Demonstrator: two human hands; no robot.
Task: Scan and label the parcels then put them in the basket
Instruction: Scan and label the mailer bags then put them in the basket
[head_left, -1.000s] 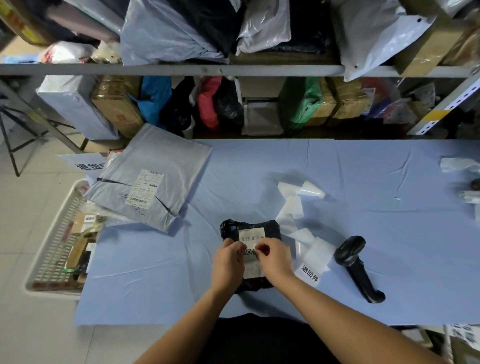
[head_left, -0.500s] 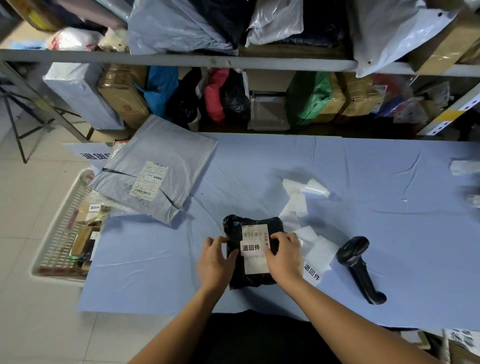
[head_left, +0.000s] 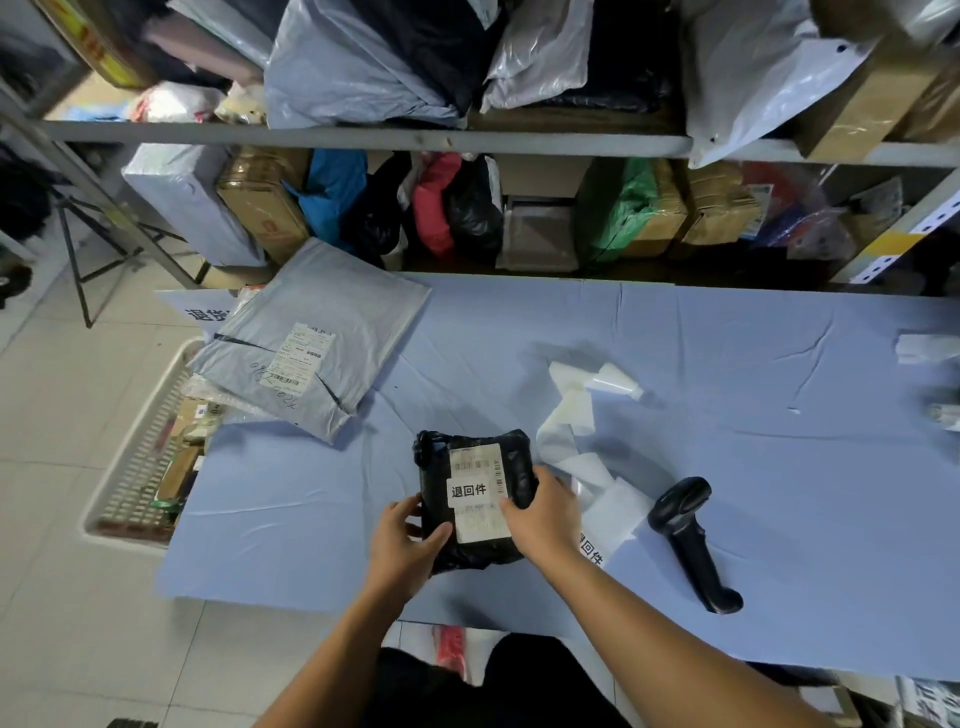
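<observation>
The black parcel (head_left: 475, 499) sits on the blue counter (head_left: 727, 364), close to the person, and both hands are on it. The left hand (head_left: 402, 545) has its grip round the left edge of the black parcel, with the thumb on top. The right hand (head_left: 543, 512) has its grip on the right side, with the thumb at the edge of the paper on top. A white sticker (head_left: 469, 491) with big dark letters is stuck flat on that paper, so the labeling of this one looks done. The scanner (head_left: 693, 540) lies on the counter to the right, near the right hand but not touching it, and nobody holds it. The pictures cannot tell me if this parcel was scanned, but I think it was, since the sticker is on. What is left for it is the trip into the basket (head_left: 135, 467), which stands on the floor by the left end of the counter and has a few parcels in it. A gray parcel (head_left: 317, 338) lies on the far left corner of the counter, partly over the basket. It shows no big sticker, so I think it needs one too. A paper strip (head_left: 569, 410) of used sticker backing lies beside the black parcel.
</observation>
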